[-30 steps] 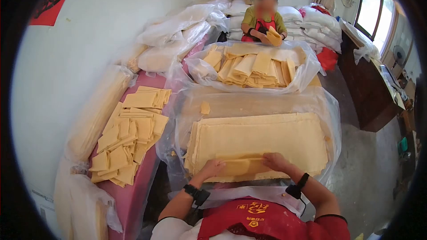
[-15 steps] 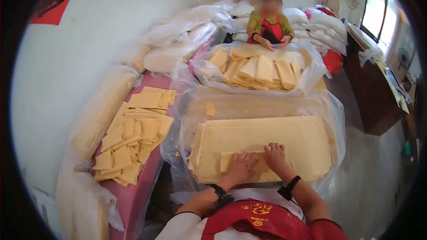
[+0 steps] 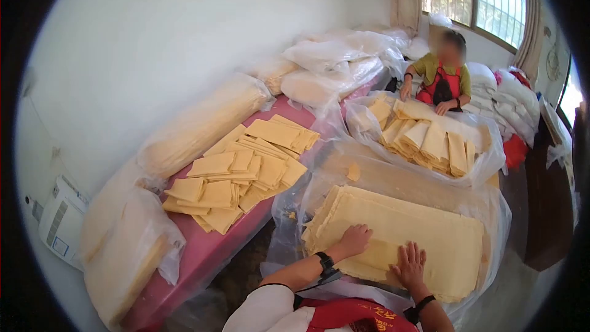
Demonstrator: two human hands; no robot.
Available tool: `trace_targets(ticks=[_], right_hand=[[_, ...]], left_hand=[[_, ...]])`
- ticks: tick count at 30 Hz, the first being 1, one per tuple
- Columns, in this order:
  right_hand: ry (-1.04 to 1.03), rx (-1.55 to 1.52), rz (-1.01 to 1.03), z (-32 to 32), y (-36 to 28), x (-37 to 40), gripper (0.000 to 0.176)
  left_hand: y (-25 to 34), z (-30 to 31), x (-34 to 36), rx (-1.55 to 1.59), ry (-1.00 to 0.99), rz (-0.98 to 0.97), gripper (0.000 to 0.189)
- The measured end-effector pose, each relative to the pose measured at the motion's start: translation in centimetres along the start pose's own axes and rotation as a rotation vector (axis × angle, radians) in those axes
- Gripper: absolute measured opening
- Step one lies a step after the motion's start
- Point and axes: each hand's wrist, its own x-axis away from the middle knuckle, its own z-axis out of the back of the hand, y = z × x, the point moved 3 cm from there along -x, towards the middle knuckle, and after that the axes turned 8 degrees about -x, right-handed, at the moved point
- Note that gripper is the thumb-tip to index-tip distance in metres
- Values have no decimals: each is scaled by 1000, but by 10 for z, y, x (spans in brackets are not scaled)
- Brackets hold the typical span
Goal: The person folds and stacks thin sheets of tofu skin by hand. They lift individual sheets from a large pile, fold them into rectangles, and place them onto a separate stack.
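Note:
A wide stack of thin, pale-yellow sheets (image 3: 430, 224) with rough edges lies on clear plastic in front of me. My left hand (image 3: 355, 241) rests on the sheets near their front edge, fingers pointing to the right and slightly bent. To its right, my right hand (image 3: 410, 264) lies flat with the fingers spread. Between the hands a folded part of the top sheet shows faintly; its outline is hard to make out. Neither hand visibly grasps anything.
Folded yellow sheets (image 3: 246, 166) are heaped on the pink-covered table (image 3: 295, 110) at left. Plastic-wrapped bundles (image 3: 203, 117) line the wall. Across from me a person (image 3: 444, 77) stands by more folded sheets (image 3: 424, 138) in plastic. White sacks (image 3: 513, 101) are piled behind.
My view has swung left, so the scene sits lower and further right. My hands have moved from over the folded strip to either side of it. The other person's hands have moved apart.

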Motion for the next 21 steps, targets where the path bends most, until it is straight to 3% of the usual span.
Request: trace_targets(ticks=[1,3,4,6,8,10,11,14,16,19,20,21], right_hand=[[-2,0,-1,-1,0,1,72],[-1,8,7,7,-4,-1,72],[-7,-8,-34,12,-5,-2,70],[-7,-19,-68,22,-2,-1,69],[101,-93,-186,29,13,5,67],[115,-113,-179,29,24,8,67],[125,-127,-168,30,25,12,66],[114,-129,-133,34,14,5,62],[92,-133,-133,25,8,8,62],[127,-169,-102,12,0,3,60],[96,-174,-117,7,-2,4,61],[62,-179,-136,3,-5,8,62]], left_hand=[[-4,5,-7,0,12,11,46],[-15,3,-18,250,-202,80,36],[-22,3,-19,251,-191,84,36],[-35,13,-15,518,-20,-1,27],[-64,33,8,790,211,172,25],[-115,25,11,1180,512,249,24],[-117,91,35,890,630,487,21],[-209,96,31,1138,1078,562,19],[-193,148,47,1186,1190,653,11],[-215,89,44,1241,990,711,11],[-216,50,42,940,909,637,16],[-189,38,48,1049,718,605,20]])
